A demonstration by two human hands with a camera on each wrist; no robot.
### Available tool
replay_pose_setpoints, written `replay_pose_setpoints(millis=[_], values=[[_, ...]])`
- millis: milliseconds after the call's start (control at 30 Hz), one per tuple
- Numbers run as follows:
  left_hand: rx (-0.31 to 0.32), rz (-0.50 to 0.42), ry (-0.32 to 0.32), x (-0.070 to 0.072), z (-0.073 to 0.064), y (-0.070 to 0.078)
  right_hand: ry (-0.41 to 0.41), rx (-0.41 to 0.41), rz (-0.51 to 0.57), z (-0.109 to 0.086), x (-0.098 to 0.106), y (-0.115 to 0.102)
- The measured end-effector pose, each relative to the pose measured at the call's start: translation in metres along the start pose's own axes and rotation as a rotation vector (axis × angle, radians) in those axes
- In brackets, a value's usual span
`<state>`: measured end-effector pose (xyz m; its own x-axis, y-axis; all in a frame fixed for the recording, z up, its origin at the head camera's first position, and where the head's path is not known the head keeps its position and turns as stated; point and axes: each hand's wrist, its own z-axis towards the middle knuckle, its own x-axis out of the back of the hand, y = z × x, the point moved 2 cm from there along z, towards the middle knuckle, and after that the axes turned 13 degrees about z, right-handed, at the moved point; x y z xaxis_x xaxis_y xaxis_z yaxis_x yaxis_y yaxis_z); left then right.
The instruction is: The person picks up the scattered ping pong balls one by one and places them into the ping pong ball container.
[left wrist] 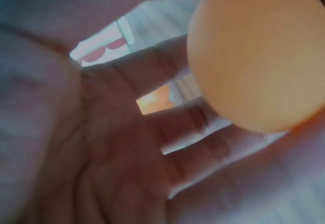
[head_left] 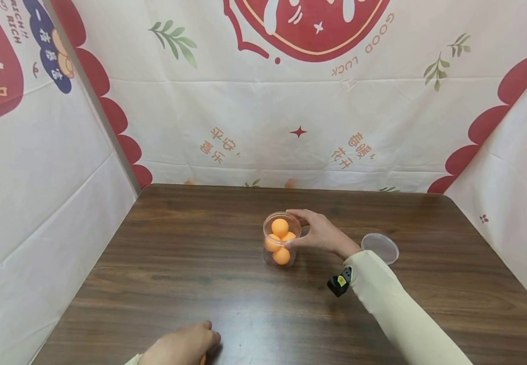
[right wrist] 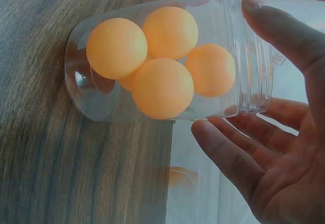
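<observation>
A clear plastic jar (head_left: 269,257) without its lid stands upright on the dark wooden table. Inside it several orange ping-pong balls (right wrist: 162,88) are piled up. My right hand (head_left: 320,234) grips the jar from the right side near its threaded rim, thumb on one side and fingers on the other. Down at the front edge of the head view, my left hand (head_left: 181,345) holds another orange ping-pong ball (left wrist: 259,56) between thumb and fingers. Most of that ball is hidden by the hand in the head view.
Right of the jar, a round clear lid (head_left: 380,248) lies flat on the table (head_left: 190,243), just behind the right wrist. Printed white cloth (head_left: 263,111) hangs along the back and both sides of the table. A black wrist camera (head_left: 339,283) sits below the right wrist.
</observation>
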<state>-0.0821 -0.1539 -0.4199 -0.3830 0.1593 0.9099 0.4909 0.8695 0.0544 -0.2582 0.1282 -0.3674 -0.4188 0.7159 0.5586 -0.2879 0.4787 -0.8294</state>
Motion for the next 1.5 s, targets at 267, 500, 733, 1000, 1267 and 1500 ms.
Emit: replay_pose_setpoints(millis=[267, 500, 733, 1000, 1267, 1500], values=[[-0.087, 0.070, 0.223, 0.018, 0.000, -0.001, 0.001, 0.009, -0.006, 0.000, 0.001, 0.000], [-0.165, 0.115, 0.245, 0.031, 0.012, -0.002, 0.003, 0.004, -0.001, -0.001, -0.001, 0.001], [-0.192, 0.087, 0.279, 0.049, 0.020, -0.003, 0.001, 0.003, 0.006, -0.001, -0.001, 0.001], [-0.240, 0.101, 0.376, 0.064, 0.038, -0.005, 0.000, 0.016, 0.012, -0.001, 0.000, 0.002], [-0.226, 0.099, 0.413, 0.079, 0.062, -0.010, 0.004, 0.006, 0.004, -0.001, -0.002, 0.003], [-0.201, 0.116, 0.432, 0.099, 0.078, -0.015, 0.006, 0.010, 0.016, -0.001, 0.000, 0.003]])
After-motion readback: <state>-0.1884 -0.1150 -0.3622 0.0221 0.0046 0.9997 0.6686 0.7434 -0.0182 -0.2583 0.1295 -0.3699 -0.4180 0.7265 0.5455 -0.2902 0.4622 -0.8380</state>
